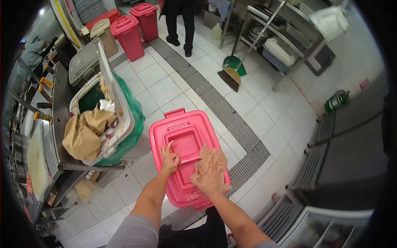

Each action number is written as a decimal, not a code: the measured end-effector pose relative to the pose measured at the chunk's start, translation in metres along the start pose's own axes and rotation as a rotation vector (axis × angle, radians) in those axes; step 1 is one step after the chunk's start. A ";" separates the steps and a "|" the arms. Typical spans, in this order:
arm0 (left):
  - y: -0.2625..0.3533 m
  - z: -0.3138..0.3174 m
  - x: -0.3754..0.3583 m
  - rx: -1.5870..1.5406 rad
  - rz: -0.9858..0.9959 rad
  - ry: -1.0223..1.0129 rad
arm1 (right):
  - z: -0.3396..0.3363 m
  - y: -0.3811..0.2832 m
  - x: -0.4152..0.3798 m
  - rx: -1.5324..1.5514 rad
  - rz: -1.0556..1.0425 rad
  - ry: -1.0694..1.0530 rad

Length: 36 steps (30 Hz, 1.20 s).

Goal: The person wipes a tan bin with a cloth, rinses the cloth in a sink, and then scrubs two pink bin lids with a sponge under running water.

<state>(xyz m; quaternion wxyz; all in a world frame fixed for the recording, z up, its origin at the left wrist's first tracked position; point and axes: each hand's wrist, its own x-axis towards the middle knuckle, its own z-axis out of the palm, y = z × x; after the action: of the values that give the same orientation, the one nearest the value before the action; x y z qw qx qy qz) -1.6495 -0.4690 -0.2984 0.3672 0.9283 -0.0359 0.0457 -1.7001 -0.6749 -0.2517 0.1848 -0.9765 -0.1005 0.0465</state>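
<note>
A pink lidded bin (157,142) stands right in front of me, its lid on and a recessed panel in the middle. My right hand (208,178) presses a crumpled tan cloth (214,159) onto the right side of the lid. On the left half of the lid rests my left hand (169,159), index finger extended and the other fingers curled, with nothing visible in it.
An open waste bin (131,120) with a green liner and brown paper (84,134) stands at left. Behind are pink bins (128,39), a person (180,20), a broom (230,78), and shelves (285,35). A fire extinguisher (337,101) is at right.
</note>
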 end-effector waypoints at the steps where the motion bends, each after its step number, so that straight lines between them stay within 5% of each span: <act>1: 0.001 0.007 0.025 0.015 -0.015 0.009 | -0.005 0.006 0.021 0.037 -0.015 -0.020; 4: 0.033 0.023 0.083 0.106 -0.414 0.308 | -0.015 0.024 0.104 0.018 0.111 -0.104; 7: 0.078 0.054 0.107 -0.013 -0.722 0.246 | 0.000 0.047 0.184 -0.030 0.087 -0.055; 11: 0.064 0.076 0.196 0.110 -0.821 0.299 | -0.036 0.058 0.289 -0.083 0.013 -0.220; 17: 0.041 0.061 0.344 0.015 -0.864 0.416 | -0.053 0.089 0.469 0.052 -0.419 -0.326; 19: 0.029 0.059 0.389 0.055 -0.890 0.425 | -0.044 0.094 0.524 -0.142 -0.398 -0.513; 22: 0.003 0.049 0.453 0.066 -0.914 0.429 | -0.066 0.073 0.596 -0.046 -0.237 -0.695; 36: -0.154 -0.064 0.717 0.188 -0.909 0.391 | -0.056 -0.038 0.896 0.088 -0.305 -0.811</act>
<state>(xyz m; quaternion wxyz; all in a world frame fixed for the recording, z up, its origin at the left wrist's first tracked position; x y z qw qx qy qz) -0.9260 -0.3373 -0.2770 0.2645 0.8533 0.4457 0.0573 -0.8260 -0.4687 -0.2338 0.1764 -0.8444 -0.3058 0.4029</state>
